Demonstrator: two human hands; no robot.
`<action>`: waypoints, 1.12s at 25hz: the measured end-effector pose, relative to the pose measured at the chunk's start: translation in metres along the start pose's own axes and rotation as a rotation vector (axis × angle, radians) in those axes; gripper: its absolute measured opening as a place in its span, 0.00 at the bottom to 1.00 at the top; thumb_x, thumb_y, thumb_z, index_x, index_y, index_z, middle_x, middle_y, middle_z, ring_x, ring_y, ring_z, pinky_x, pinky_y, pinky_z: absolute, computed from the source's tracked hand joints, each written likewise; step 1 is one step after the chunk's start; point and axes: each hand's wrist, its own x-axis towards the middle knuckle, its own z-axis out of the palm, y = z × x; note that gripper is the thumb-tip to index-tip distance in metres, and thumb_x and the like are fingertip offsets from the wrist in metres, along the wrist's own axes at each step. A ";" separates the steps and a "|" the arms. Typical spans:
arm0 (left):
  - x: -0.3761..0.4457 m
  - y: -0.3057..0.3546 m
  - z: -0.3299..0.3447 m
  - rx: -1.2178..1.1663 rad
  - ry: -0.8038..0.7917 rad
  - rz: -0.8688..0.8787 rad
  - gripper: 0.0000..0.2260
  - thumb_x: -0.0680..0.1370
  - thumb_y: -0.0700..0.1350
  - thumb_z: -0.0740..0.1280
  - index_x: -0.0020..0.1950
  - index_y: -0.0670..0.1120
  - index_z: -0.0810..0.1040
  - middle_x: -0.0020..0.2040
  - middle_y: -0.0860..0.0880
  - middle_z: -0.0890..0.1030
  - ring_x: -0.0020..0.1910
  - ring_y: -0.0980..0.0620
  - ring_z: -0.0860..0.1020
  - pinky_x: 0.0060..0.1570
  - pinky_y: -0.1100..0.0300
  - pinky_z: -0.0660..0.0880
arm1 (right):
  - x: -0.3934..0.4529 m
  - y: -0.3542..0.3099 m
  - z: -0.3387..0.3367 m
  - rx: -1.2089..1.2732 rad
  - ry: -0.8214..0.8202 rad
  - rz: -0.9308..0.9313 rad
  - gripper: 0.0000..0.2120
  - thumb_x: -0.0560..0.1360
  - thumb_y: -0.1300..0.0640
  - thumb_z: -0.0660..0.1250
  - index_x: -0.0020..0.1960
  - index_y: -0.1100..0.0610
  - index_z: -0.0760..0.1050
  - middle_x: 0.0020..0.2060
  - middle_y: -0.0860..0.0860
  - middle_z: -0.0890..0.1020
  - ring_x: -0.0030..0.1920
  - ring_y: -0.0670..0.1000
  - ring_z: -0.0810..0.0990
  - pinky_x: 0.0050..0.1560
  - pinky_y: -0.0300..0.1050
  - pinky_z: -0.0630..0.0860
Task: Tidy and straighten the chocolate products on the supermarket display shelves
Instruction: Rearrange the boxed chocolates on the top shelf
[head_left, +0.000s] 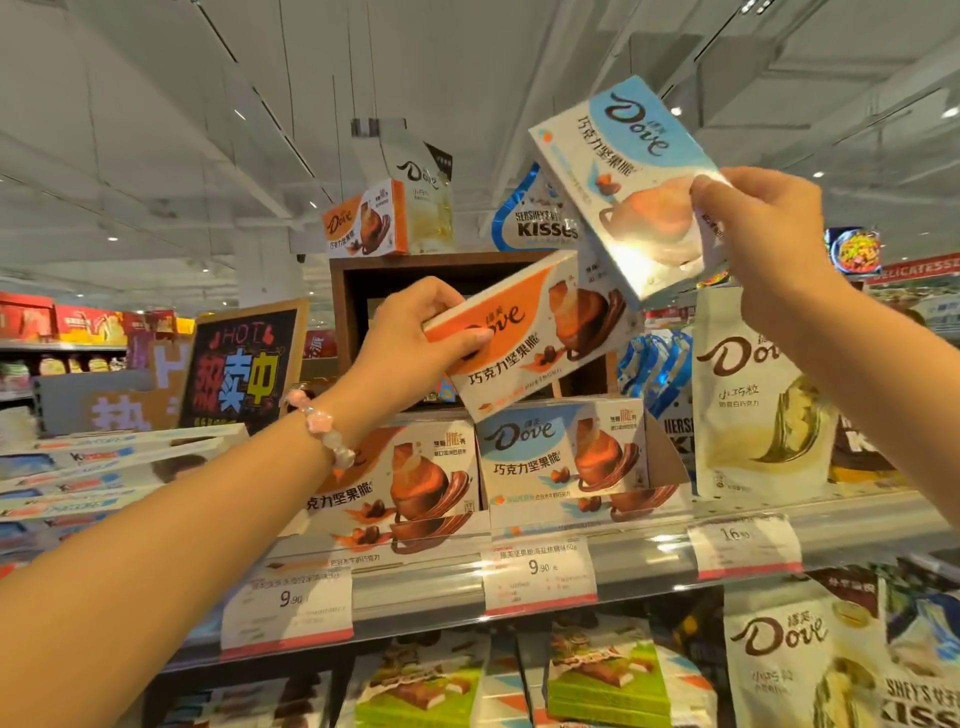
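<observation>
My left hand (415, 332) grips the left end of an orange Dove chocolate box (540, 332), tilted, above the shelf rows. My right hand (758, 228) pinches the lower right corner of a blue Dove box (618, 171), raised high and tilted. Below them on the shelf stand an orange Dove box row (410, 478) and a blue Dove box row (561, 452), facing forward. Another orange Dove box (363, 218) sits on top of the brown display stand (343, 312).
A white Dove pouch (753, 405) stands at the right, with Hershey's Kisses bags (540, 218) behind. Price tags (540, 571) hang along the shelf edge. Flat white boxes (104, 457) lie at the left beside a black "HOT" sign (239, 364). Green chocolate packs (602, 670) fill the lower shelf.
</observation>
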 end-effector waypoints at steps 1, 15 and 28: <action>-0.001 -0.001 -0.005 -0.017 0.023 -0.016 0.09 0.72 0.44 0.72 0.49 0.45 0.75 0.47 0.48 0.82 0.46 0.55 0.81 0.45 0.55 0.80 | 0.000 0.000 0.000 0.018 0.004 0.015 0.05 0.74 0.57 0.65 0.45 0.56 0.80 0.36 0.46 0.82 0.34 0.43 0.81 0.32 0.36 0.75; -0.044 -0.024 -0.092 0.094 -0.248 -0.253 0.13 0.66 0.46 0.73 0.47 0.46 0.76 0.41 0.52 0.85 0.41 0.53 0.84 0.37 0.58 0.79 | -0.021 0.040 0.017 -0.100 -0.360 0.159 0.08 0.77 0.58 0.64 0.55 0.54 0.77 0.43 0.49 0.83 0.38 0.45 0.84 0.35 0.38 0.79; -0.047 -0.032 -0.121 0.423 -0.522 -0.195 0.09 0.70 0.45 0.72 0.47 0.49 0.75 0.42 0.56 0.84 0.44 0.59 0.82 0.39 0.63 0.79 | -0.027 0.041 -0.003 -0.360 -0.782 0.107 0.08 0.75 0.52 0.66 0.53 0.47 0.77 0.45 0.45 0.83 0.44 0.46 0.83 0.41 0.41 0.80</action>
